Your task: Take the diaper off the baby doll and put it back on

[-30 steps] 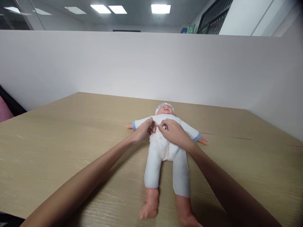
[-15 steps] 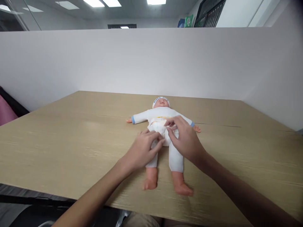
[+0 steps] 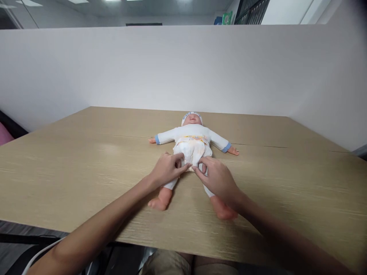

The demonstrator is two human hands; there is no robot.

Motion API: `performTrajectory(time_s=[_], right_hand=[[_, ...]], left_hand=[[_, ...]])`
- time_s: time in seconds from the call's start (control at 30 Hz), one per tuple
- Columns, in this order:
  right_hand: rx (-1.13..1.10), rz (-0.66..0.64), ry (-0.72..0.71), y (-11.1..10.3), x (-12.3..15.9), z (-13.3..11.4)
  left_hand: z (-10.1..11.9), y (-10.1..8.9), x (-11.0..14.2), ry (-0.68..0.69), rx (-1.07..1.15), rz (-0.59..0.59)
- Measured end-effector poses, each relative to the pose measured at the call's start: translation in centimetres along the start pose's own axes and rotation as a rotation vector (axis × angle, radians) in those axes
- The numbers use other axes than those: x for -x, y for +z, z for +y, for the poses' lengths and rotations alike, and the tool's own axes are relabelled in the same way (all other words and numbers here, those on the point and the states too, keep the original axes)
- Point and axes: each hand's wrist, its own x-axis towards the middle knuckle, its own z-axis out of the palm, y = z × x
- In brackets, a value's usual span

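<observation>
A baby doll (image 3: 168, 136) in a white, blue-cuffed outfit and a white cap lies on its back, arms out and legs spread towards me. Over its outfit, around the hips, is a white diaper (image 3: 191, 149) with a yellow-orange print at the waist. My left hand (image 3: 169, 168) is closed at the diaper's edge by the leg on the left, thumb towards the crotch. At the other leg my right hand (image 3: 216, 175) pinches the diaper's edge between thumb and fingers. The fingertips of both hands nearly meet at the crotch.
The doll rests on a wide wooden table (image 3: 86, 172) with a thin seam across it. A white partition wall (image 3: 183, 68) rises behind the table. Something pink (image 3: 5, 135) shows at the far left, and a white cable (image 3: 40, 254) at the lower left.
Both hands have moved down to the diaper's leg edges and closed there. The doll's legs have spread wider, and the diaper's front is now more exposed. The view has tilted down slightly.
</observation>
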Motion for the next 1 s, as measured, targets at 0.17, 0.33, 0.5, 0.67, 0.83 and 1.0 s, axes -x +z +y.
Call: performTrajectory(time_s=[0.17, 0.33, 0.5, 0.67, 0.83, 1.0], right_hand=[[-0.026, 0.083, -0.094, 0.8, 1.3, 0.5], [-0.096, 0.035, -0.089, 0.2, 1.8, 0.1], [-0.204, 0.015, -0.004, 0.2, 2.2, -0.3], [-0.255, 0.067, 0.119, 0.7, 1.5, -0.1], [-0.404, 0.085, 0.269, 0.2, 0.5, 0.4], [-0.403, 0.050, 0.332, -1.2, 0.3, 0.9]], left_hand=[[-0.5, 0.2, 0.6, 0.070, 0.033, 0.050], [-0.1, 0.1, 1.1, 0.065, 0.104, 0.112], [0.1, 0.0, 1.2, 0.084, 0.121, 0.090], [0.0, 0.2, 0.9, -0.031, 0.131, 0.087], [-0.9, 0.5, 0.5, -0.065, 0.437, 0.070], [-1.6, 1.0, 0.7, -0.229, 0.605, 0.121]])
